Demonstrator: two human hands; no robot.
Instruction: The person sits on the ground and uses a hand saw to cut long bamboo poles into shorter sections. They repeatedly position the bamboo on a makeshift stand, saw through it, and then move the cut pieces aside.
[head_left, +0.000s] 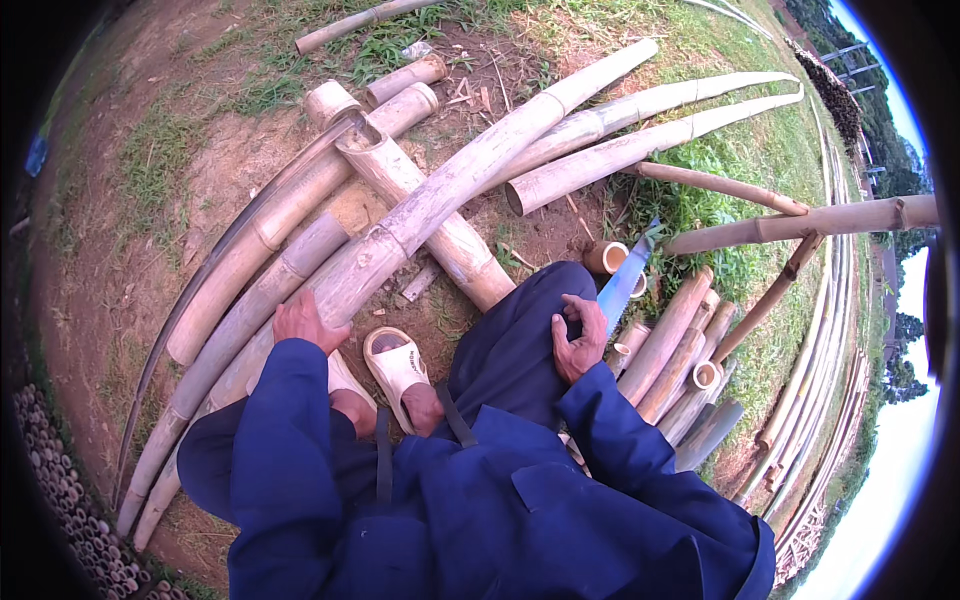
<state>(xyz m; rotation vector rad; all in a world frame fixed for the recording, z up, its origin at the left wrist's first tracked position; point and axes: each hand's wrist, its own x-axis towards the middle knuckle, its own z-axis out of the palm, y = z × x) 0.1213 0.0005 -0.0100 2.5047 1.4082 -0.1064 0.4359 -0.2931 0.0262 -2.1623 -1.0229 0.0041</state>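
Observation:
My left hand [310, 324] is wrapped over a thick, pale bamboo pole [440, 205], which slants from beside my leg to the far upper right. Under that pole lies a short, wide bamboo log [455, 250], crossing it and supporting it. Over my right knee, my right hand [582, 338] has curled fingers. A hand saw [627, 280] with a bluish blade runs from that hand, its tip pointing up and away. The saw's handle is hidden by the hand. The blade is apart from the pole.
Split and whole bamboo poles [270, 225] lie at the left. Two long poles [660, 150] rest beyond the held one. Cut bamboo pieces [675, 350] are piled at my right, below a bamboo frame [800, 225]. My sandalled foot [395, 365] is near the pole.

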